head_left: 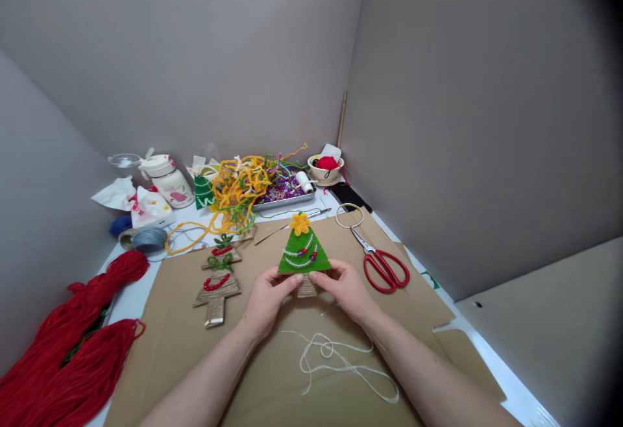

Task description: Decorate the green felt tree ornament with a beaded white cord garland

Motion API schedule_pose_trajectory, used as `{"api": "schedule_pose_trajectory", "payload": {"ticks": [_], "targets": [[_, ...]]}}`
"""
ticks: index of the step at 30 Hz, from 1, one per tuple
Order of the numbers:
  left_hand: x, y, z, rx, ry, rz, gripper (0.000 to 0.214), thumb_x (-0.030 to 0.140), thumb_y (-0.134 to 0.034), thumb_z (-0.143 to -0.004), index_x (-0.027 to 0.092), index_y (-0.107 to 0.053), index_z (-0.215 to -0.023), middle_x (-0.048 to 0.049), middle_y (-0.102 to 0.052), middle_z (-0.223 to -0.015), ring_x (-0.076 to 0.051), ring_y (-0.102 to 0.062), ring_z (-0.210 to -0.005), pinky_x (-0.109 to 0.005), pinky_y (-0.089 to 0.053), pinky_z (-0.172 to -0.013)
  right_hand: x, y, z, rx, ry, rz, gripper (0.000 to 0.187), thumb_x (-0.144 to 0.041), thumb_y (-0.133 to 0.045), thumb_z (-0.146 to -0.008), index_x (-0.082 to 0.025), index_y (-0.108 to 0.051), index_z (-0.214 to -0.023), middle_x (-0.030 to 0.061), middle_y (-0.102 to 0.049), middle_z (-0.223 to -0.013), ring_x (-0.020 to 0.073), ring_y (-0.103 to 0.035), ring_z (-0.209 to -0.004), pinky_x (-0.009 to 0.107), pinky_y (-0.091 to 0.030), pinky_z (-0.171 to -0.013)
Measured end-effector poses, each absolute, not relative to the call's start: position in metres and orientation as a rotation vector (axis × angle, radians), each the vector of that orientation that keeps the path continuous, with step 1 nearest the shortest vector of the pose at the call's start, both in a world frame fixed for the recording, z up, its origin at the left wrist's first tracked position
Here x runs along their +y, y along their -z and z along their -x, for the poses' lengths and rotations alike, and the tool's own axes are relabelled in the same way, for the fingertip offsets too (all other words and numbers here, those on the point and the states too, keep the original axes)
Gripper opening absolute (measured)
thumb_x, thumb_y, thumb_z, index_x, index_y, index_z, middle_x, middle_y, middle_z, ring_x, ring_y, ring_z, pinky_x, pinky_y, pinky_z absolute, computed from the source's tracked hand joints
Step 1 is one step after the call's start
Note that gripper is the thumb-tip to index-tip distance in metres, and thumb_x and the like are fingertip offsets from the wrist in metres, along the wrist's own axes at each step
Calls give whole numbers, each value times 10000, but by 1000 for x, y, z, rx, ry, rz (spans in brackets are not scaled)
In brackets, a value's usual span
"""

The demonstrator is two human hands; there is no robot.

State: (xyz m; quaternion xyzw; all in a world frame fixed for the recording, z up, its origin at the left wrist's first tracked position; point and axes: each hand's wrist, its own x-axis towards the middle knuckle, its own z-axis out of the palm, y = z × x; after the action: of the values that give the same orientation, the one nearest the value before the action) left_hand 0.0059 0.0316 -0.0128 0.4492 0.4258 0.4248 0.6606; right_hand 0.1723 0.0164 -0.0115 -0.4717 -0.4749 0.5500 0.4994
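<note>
A green felt Christmas tree ornament (302,259) is held upright between my two hands, above the brown cardboard. A yellow felt flower (300,223) tops it, strings of clear, red and purple beads cross its front, and its trunk (307,287) is wrapped in twine. My left hand (273,294) pinches the lower left corner with the thumb in front. The lower right corner is gripped the same way by my right hand (348,289). Below them a loose white cord (341,366) lies curled on the cardboard.
Red-handled scissors (384,268) and a ring (349,215) lie right. Twine-wrapped trees (217,284) rest left on the cardboard (170,349). Red yarn (73,342) fills the left edge. Behind are a bead tray (285,201), tangled yellow yarn (243,183), a bottle (168,180) and a bowl (321,174).
</note>
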Motion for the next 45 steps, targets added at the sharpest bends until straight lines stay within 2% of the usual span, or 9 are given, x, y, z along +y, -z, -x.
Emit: {"api": "schedule_pose_trajectory", "payload": {"ticks": [4, 8, 15, 19, 25, 31, 37, 43, 45], "targets": [[33, 19, -3, 926, -946, -997, 237, 291, -743, -672, 145, -713, -856, -29, -670, -760, -101, -521, -641, -213, -404, -636, 15, 12, -173, -1146, -1356, 1137, 234, -313, -690, -711, -108, -684, -824, 28, -624, -710, 115, -513, -630, 231, -400, -605], [34, 20, -2, 893, -950, -968, 246, 281, -739, -678, 137, -710, -875, -55, -687, -808, -122, -562, -680, -236, -430, -676, 14, 12, -173, -1174, -1394, 1084, 282, -347, -683, -728, -119, -682, -894, 50, -653, -805, 134, -553, -697, 253, -437, -666], [37, 13, -2, 798, -972, -862, 263, 261, -736, -684, 144, -704, -917, -83, -706, -905, -163, -622, -776, -293, -460, -776, 15, 10, -174, -1267, -1287, 1128, 298, -386, -664, -747, -137, -661, -911, 43, -648, -804, 142, -565, -705, 254, -453, -680], [38, 17, -2, 830, -967, -877, 276, 266, -754, -661, 124, -703, -891, -87, -706, -859, -155, -620, -729, -292, -462, -752, 15, 9, -176, -1195, -1241, 1156, 312, -419, -663, -746, -145, -638, -892, 49, -647, -829, 152, -565, -725, 249, -452, -670], [37, 21, 0, 853, -975, -923, 255, 265, -754, -662, 126, -707, -871, -63, -700, -828, -116, -588, -682, -232, -438, -681, 18, 16, -177, -1102, -1218, 1152, 337, -445, -688, -729, -158, -639, -900, 58, -662, -842, 163, -583, -757, 256, -450, -704], [36, 18, 1, 834, -958, -883, 241, 240, -744, -677, 117, -699, -879, -72, -700, -832, -138, -608, -710, -256, -450, -702, 19, 20, -175, -1019, -1294, 1130, 375, -483, -687, -719, -147, -647, -882, 64, -666, -791, 181, -609, -758, 287, -470, -742], [42, 12, 3, 733, -1038, -740, 233, 223, -741, -686, 117, -695, -887, -96, -704, -889, -168, -639, -775, -311, -470, -792, 16, 26, -175, -1022, -1223, 1126, 379, -480, -544, -844, -191, -603, -1083, 76, -647, -917, 179, -583, -824, 309, -456, -799], [51, 14, 13, 691, -1136, -591, 159, 217, -736, -694, 125, -690, -815, -62, -702, -820, -110, -625, -701, -231, -482, -725, 13, 31, -173, -1054, -1241, 1165, 357, -498, -530, -846, -184, -616, -992, 73, -620, -867, 176, -548, -790, 290, -453, -755], [50, 15, 13, 704, -1133, -600, 183, 237, -739, -691, 122, -688, -825, -66, -698, -818, -114, -623, -706, -240, -481, -736, 13, 31, -172, -1058, -1256, 1128, 362, -502, -494, -867, -179, -614, -976, 71, -606, -845, 169, -534, -765, 284, -449, -729]]}}
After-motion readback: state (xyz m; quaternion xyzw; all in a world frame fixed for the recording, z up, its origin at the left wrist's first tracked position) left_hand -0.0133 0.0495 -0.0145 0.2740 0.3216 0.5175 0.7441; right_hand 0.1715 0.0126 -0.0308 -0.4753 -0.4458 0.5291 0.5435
